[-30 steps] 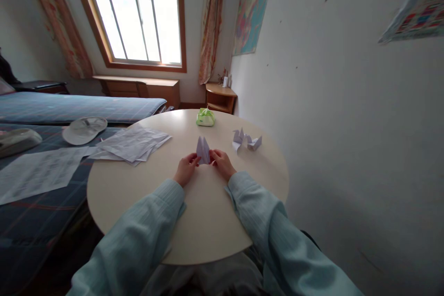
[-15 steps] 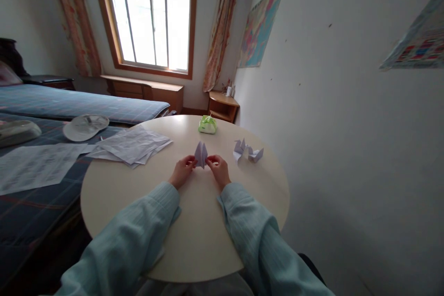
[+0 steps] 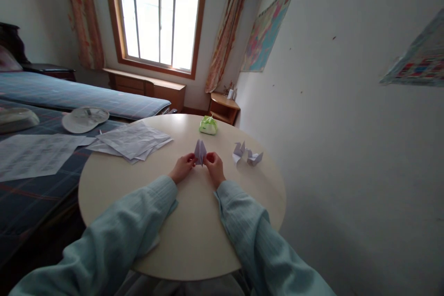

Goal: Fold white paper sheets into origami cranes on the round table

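Note:
A small folded paper (image 3: pixel 200 151), pale lilac-white with pointed tips, stands upright between my hands over the round table (image 3: pixel 187 222). My left hand (image 3: pixel 183 167) pinches its lower left edge with thumb and fingers. On the other side, my right hand (image 3: pixel 214 166) grips the lower right edge, fingers bent. The fingertips cover the paper's lower corners. To the right of my right hand sit folded paper figures (image 3: pixel 239 151) with pointed parts, resting on the table close together.
A stack of paper sheets (image 3: pixel 135 141) lies at the table's left edge, with a printed sheet (image 3: pixel 38 155) on the bed beside it. A green and white tissue pack (image 3: pixel 208 125) sits at the far side. A white cap (image 3: pixel 85 119) rests on the bed. The wall (image 3: pixel 333 157) runs along the right.
The view has tilted slightly. Both hands still hold the folded paper in nearly the same place; my right hand has turned a little and its fingers look more curled.

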Action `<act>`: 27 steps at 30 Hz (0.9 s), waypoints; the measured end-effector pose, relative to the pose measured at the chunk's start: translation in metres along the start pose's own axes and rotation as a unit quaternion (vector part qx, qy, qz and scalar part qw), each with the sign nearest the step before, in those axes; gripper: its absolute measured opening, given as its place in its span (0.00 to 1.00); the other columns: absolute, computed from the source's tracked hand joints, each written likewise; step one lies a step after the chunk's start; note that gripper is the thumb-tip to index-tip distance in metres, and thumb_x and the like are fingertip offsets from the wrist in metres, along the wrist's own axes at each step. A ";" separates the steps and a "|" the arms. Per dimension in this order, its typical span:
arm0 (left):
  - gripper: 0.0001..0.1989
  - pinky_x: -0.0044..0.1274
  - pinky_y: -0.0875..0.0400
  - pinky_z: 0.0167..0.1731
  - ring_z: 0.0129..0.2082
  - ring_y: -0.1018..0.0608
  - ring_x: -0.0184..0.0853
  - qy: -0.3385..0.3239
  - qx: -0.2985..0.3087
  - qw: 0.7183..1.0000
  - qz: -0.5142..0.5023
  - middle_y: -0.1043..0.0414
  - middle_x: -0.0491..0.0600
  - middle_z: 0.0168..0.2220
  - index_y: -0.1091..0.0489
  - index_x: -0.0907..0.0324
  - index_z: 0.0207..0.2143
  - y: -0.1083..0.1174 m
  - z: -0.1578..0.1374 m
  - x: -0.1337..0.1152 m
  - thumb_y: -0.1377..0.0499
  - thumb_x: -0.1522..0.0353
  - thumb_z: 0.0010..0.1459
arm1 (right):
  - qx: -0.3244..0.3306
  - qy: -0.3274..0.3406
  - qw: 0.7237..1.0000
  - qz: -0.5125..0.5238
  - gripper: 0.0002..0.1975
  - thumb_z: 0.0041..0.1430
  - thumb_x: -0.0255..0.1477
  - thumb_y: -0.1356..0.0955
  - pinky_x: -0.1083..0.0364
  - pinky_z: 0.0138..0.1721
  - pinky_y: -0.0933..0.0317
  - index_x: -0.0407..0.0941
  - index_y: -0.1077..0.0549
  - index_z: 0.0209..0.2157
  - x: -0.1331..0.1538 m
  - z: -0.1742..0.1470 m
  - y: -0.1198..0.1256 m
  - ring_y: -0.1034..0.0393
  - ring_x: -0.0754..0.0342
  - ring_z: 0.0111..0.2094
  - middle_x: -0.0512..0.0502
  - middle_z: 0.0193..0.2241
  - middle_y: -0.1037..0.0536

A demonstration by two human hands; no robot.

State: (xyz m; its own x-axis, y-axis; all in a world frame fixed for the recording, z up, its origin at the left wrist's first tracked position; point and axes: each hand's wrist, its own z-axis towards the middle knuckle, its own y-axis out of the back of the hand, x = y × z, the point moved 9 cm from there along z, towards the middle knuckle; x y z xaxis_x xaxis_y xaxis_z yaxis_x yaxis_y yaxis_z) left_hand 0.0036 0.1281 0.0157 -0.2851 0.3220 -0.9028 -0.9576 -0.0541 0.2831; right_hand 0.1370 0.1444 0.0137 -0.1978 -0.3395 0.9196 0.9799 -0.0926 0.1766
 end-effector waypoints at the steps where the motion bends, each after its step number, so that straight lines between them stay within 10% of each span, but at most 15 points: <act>1: 0.11 0.20 0.38 0.22 0.20 0.30 0.29 -0.003 -0.005 1.000 0.001 0.32 0.45 0.20 0.32 0.61 0.29 0.001 0.000 0.000 0.46 0.63 0.46 | 0.001 -0.003 1.000 0.009 0.09 0.41 0.33 0.34 0.57 0.30 0.41 0.43 0.36 0.25 -0.002 0.000 0.000 0.37 0.57 0.26 0.51 0.23 0.31; 27: 0.10 0.20 0.36 0.23 0.23 0.29 0.29 -0.073 -0.026 0.990 0.117 0.29 0.48 0.29 0.36 0.59 0.36 0.003 -0.010 -0.021 0.48 0.65 0.51 | 0.055 -0.070 0.992 0.086 0.20 0.46 0.47 0.40 0.59 0.25 0.38 0.43 0.37 0.27 -0.006 -0.008 -0.009 0.35 0.59 0.27 0.49 0.26 0.30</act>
State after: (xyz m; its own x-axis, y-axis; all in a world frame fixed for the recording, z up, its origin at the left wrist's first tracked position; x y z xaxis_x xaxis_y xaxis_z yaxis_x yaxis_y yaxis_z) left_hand 0.0066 0.1114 0.0322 -0.4943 0.4273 -0.7571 -0.8677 -0.1902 0.4592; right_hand 0.1288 0.1402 0.0036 -0.0288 -0.2075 0.9778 0.9973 0.0606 0.0422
